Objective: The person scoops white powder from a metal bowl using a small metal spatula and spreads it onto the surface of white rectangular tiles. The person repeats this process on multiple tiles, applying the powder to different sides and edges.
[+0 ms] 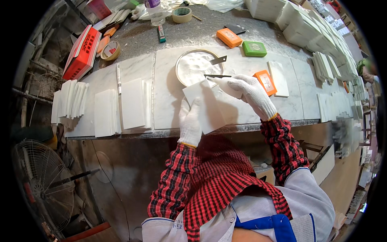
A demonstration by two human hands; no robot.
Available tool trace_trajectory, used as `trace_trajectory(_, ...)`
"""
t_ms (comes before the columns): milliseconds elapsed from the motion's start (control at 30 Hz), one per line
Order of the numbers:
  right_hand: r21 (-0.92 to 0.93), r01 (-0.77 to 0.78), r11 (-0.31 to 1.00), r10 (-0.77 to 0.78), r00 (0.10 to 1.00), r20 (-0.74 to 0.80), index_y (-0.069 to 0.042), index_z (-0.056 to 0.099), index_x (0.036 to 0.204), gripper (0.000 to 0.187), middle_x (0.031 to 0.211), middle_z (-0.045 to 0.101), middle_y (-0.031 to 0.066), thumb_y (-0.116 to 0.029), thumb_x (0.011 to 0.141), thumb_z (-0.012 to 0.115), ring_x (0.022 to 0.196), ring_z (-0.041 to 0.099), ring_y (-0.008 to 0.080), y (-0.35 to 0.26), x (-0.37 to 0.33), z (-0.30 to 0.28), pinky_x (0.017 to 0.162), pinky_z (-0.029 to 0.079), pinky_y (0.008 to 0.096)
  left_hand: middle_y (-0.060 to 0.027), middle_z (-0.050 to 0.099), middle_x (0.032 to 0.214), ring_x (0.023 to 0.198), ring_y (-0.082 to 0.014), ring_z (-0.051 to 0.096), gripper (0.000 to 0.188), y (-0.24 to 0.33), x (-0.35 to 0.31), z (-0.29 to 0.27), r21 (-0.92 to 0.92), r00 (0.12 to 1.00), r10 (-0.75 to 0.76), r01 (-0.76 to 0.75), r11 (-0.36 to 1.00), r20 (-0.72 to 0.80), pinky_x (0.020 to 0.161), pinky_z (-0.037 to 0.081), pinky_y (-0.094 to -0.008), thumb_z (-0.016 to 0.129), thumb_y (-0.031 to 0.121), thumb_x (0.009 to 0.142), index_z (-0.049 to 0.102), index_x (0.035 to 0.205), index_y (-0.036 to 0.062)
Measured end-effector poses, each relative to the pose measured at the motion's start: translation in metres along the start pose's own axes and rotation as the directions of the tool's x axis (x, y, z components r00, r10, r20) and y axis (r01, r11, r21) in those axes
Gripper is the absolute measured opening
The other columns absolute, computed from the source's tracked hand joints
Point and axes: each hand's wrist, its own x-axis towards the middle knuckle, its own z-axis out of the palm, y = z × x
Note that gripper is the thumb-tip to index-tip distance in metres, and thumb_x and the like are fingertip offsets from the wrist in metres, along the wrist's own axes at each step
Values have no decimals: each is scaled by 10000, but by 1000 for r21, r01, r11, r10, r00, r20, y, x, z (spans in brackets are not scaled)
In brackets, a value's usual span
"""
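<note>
My gloved left hand (190, 123) is closed on the left side of a white rectangular tile (211, 107), held tilted at the bench's front edge. Over the tile's top corner, my gloved right hand (252, 94) is closed on a slim tool with a narrow dark blade (217, 76), which looks like a small spatula; its grip is mostly hidden by the glove. Just beyond the tile stands a round metal-rimmed bowl (176, 72) of white paste or powder (191, 66). A flat metal scraper (218, 60) with a hole in its end rests across the bowl's far right side.
Stacked white tiles (133, 105) stand at left, with more white stacks (310, 30) at right. An orange block (265, 82) lies beside my right hand; a green block (254, 49) is farther back. Tape (182, 15) and a bottle (155, 12) stand behind. A fan (44, 185) is lower left.
</note>
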Motion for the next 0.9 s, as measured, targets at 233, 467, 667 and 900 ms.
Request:
trace_trajectory(233, -49, 16, 999, -15, 1000, 15, -13, 739, 1027, 348, 822, 650, 27, -331, 947, 623, 701, 550, 88, 0, 4, 1, 595, 445, 256, -86, 626, 1270, 1107, -159, 620, 410, 1, 0, -1, 2, 1000, 15, -15, 1000, 6, 940, 524, -309, 565, 165, 1060, 467, 1422, -1)
trace_trajectory(467, -30, 31, 999, -31, 1000, 5, -16, 736, 1024, 336, 813, 643, 29, -317, 946, 608, 697, 547, 90, 7, 8, 0, 593, 442, 258, -80, 625, 1268, 1110, -157, 616, 406, 1, 0, 0, -4, 1000, 18, -18, 1000, -9, 951, 518, -312, 561, 160, 1060, 468, 1420, -3)
trace_trajectory(667, -3, 20, 1000, -20, 1000, -3, -14, 737, 1056, 353, 855, 662, 37, -325, 952, 605, 733, 570, 90, 6, 8, 1, 604, 457, 252, -119, 588, 1312, 1160, -201, 605, 509, 5, -2, 1, 0, 1000, -9, 9, 1000, 23, 974, 519, -359, 584, 161, 1052, 377, 1470, -42)
trace_trajectory(900, 36, -13, 999, 11, 999, 48, -30, 712, 1123, 383, 905, 627, 13, -359, 945, 631, 795, 556, 74, 4, 8, -1, 656, 439, 231, -100, 611, 1285, 1131, -173, 612, 465, -1, 0, 0, -28, 1000, 1, -1, 1000, -16, 965, 516, -326, 590, 183, 1053, 437, 1444, -16)
